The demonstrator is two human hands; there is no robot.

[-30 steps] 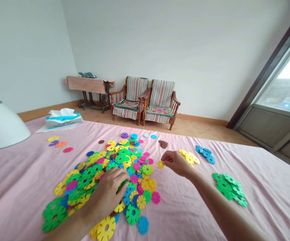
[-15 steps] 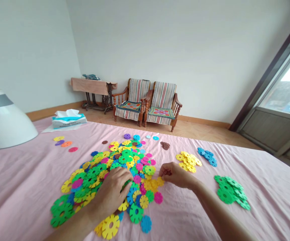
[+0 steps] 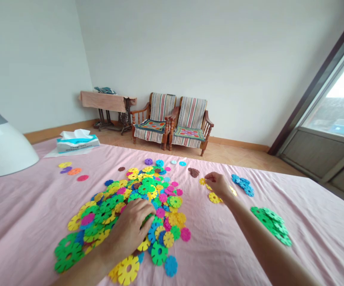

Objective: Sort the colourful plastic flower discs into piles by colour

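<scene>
My right hand [image 3: 218, 185] pinches a yellow flower-shaped plastic disc [image 3: 202, 181] over a small group of yellow discs [image 3: 214, 198], which the hand and wrist partly cover. My left hand [image 3: 136, 220] lies curled on a large mixed pile of snowflake discs [image 3: 106, 210] in green, yellow, blue, pink and brown. Some green shows between its thumb and fingers, but whether that is gripped or part of the pile is hidden.
Blue discs [image 3: 243, 185], green discs [image 3: 271, 225] and brown discs [image 3: 193, 172] lie in separate groups on the pink cloth [image 3: 213, 250]. A tissue box [image 3: 78, 142] and a white rounded object [image 3: 6, 147] stand at left. Two armchairs [image 3: 186, 123] are beyond.
My right hand has moved from the pile's right edge, away and to the right, carrying a yellow disc to the yellow group. My left hand stays on the pile. The view has shifted slightly.
</scene>
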